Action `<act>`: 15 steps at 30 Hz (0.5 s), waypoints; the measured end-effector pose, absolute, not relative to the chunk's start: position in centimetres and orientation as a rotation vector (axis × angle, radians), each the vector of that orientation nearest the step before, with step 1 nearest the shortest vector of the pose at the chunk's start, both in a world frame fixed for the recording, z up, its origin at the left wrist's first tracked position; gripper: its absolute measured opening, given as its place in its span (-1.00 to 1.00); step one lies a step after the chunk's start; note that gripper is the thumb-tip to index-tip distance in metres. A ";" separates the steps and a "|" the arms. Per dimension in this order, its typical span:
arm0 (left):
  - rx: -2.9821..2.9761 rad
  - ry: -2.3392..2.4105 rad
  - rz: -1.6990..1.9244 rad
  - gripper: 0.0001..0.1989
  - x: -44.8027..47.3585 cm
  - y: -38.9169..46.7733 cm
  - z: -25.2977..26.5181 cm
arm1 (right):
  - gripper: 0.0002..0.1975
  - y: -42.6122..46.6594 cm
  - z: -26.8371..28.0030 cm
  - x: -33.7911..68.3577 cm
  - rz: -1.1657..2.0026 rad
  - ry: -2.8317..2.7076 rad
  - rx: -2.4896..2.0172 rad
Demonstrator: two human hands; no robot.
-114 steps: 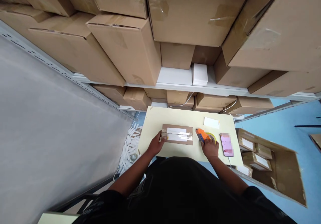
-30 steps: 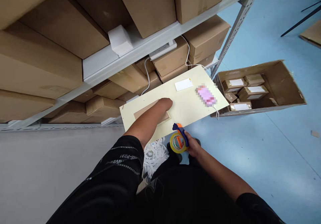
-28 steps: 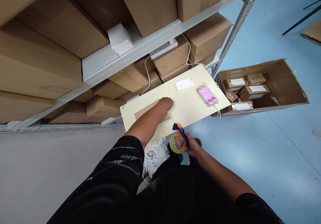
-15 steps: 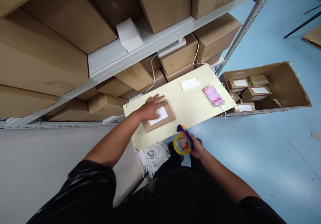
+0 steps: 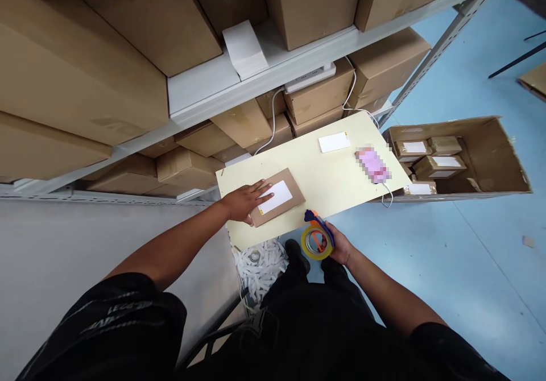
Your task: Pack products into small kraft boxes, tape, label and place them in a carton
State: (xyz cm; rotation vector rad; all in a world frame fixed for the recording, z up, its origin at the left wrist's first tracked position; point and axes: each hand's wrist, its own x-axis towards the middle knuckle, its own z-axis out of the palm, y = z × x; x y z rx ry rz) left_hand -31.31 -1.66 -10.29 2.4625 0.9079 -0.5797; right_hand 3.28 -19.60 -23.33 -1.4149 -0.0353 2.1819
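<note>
Carton (image 5: 280,199) lay at left end of table (image 5: 326,176), long axis along table's length; left hand (image 5: 246,202) nearer, spread on carton; right hand (image 5: 339,245) gripped tape dispenser (image 5: 328,236) by table's near edge

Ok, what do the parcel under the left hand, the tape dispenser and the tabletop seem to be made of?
Parcel: matt cardboard, judging by its plain brown surface; its flat white label is likely paper.
Tape dispenser: probably moulded plastic, given its evenly coloured orange and dark blue parts.
Tabletop: smooth and pale cream, perhaps laminate or painted board; its even surface leaves that open.
</note>
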 end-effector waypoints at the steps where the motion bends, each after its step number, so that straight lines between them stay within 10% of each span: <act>1: 2.463 0.961 -0.574 0.14 -31.4 -2.1 -10.5 | -0.50 -19.3 -23.3 3.3 2.184 -0.067 -1.400; 15: 2.287 1.748 -0.317 0.22 -22.4 -9.3 -13.0 | -0.48 -10.9 -21.8 5.8 2.320 0.004 -1.327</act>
